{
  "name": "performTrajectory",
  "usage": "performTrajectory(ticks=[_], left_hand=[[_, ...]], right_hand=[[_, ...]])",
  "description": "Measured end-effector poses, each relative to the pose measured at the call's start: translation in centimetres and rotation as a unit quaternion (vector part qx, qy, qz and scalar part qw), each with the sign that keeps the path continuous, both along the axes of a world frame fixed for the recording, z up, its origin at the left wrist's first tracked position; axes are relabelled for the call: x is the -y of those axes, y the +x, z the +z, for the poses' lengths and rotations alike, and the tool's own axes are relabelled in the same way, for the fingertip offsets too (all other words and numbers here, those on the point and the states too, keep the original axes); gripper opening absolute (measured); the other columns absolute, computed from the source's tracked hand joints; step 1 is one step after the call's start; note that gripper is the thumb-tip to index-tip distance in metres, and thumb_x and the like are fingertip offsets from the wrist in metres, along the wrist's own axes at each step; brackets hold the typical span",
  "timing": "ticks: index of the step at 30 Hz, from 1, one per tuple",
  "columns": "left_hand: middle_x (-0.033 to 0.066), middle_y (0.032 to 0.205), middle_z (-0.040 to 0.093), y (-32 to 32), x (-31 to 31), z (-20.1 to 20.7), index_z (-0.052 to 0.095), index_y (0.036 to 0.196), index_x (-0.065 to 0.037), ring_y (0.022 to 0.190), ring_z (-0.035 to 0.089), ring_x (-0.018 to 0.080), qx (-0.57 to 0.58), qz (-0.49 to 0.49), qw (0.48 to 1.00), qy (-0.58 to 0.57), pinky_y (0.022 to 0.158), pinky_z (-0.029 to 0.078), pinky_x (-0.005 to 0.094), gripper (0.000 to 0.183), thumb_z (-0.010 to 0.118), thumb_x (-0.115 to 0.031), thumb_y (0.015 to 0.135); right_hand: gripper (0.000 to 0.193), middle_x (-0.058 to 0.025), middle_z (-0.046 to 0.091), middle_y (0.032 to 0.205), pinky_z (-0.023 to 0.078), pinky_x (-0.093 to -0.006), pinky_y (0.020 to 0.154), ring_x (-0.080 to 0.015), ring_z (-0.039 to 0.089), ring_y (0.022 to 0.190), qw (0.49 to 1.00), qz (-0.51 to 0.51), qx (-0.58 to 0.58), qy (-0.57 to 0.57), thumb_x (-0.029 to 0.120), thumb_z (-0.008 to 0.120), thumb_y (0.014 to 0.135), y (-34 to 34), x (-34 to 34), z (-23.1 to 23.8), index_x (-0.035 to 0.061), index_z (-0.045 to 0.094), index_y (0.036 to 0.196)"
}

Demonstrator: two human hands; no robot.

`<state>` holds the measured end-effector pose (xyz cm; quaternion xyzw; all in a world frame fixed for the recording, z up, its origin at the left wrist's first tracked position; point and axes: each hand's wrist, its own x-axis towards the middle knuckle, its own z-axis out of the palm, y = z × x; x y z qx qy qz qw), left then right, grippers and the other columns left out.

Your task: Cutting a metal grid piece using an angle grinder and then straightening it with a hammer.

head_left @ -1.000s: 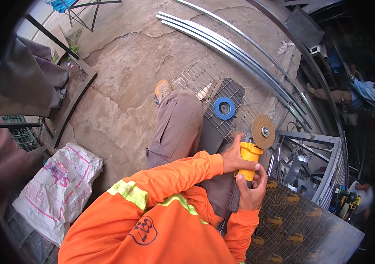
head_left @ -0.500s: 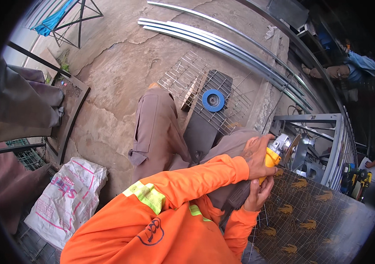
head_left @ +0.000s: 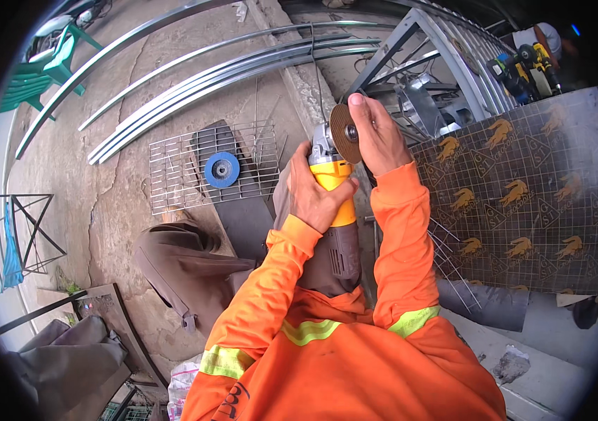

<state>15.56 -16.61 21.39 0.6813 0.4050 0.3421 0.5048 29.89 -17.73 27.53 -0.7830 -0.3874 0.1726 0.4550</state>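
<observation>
My left hand (head_left: 318, 196) is wrapped round the yellow body of an angle grinder (head_left: 334, 179), just below its silver gear head. The grinder stands roughly upright in front of my lap, its dark rear housing toward me. On its head sits a brown cutting disc (head_left: 345, 133), turned to the right. My right hand (head_left: 383, 137) is closed at the disc's outer face, with the thumb raised near its upper edge; the fingertips are partly hidden. Farther left, a blue flap disc (head_left: 222, 170) lies on a wire mesh panel (head_left: 165, 168) over a dark board.
Long metal channels (head_left: 193, 95) lie on the concrete beyond the mesh. A grey metal frame (head_left: 453, 63) stands ahead to the right. Beside me is a dark printed panel (head_left: 523, 210) with yellow cordless drills (head_left: 541, 67) at its far edge. A person (head_left: 537, 38) is at the far right.
The view has turned right, bringing the grinder near the middle. My right hand has left the grinder's lower body and is now at the cutting disc. My left hand still holds the grinder.
</observation>
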Motion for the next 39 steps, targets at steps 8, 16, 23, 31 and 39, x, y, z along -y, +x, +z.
performTrajectory(ticks=[8,16,23,31,39], left_hand=[[0.0277,0.129,0.051,0.2,-0.2,-0.6,0.031,0.141,0.006,0.12,0.054,0.0381,0.064,-0.029,0.998,-0.003,0.099,0.044,0.041,0.096,0.08,-0.035,0.07],[0.0273,0.123,0.056,0.6,-0.2,-0.4,0.037,0.138,0.006,0.11,0.057,0.0419,0.023,-0.013,0.997,0.078,0.092,0.045,0.0463,0.095,0.081,-0.041,0.069],[0.0312,0.116,0.056,-0.4,-1.5,-0.7,0.032,0.136,0.007,0.109,0.057,0.0436,0.004,-0.073,0.996,0.046,0.091,0.045,0.0476,0.095,0.082,-0.035,0.067],[0.0325,0.119,0.053,-0.7,-1.5,-1.0,0.029,0.135,0.008,0.108,0.056,0.0468,0.019,-0.061,0.996,0.055,0.09,0.046,0.0487,0.099,0.084,-0.029,0.061],[0.02,0.122,0.048,-1.6,-2.5,-2.0,0.019,0.135,0.01,0.112,0.056,0.0255,0.085,-0.158,0.981,-0.071,0.095,0.047,0.0348,0.095,0.081,-0.021,0.069]], right_hand=[[0.064,-0.0199,0.049,0.136,0.036,-0.0448,0.106,-0.0384,0.045,0.128,0.988,0.074,0.124,0.05,0.043,0.067,0.083,-2.0,-0.2,-0.3,0.0083,0.05,0.134],[0.051,-0.0169,0.051,0.132,0.035,-0.0431,0.107,-0.0356,0.047,0.124,0.987,-0.014,0.151,0.049,0.039,0.068,0.086,-3.1,-1.2,-1.8,0.0109,0.057,0.128],[0.033,-0.0102,0.054,0.113,0.039,-0.0419,0.096,-0.0311,0.052,0.108,0.964,0.06,0.237,0.101,0.025,0.07,0.081,-2.8,-1.3,-1.9,0.0142,0.063,0.111],[0.035,-0.0128,0.053,0.11,0.038,-0.0419,0.095,-0.0314,0.051,0.107,0.958,0.103,0.238,0.122,0.018,0.068,0.076,-2.8,-1.8,-1.9,0.0127,0.063,0.111],[0.037,-0.0113,0.053,0.114,0.041,-0.0409,0.095,-0.0307,0.05,0.105,0.894,0.277,0.336,0.105,0.018,0.071,0.069,-1.5,-1.7,0.0,0.0152,0.065,0.106]])
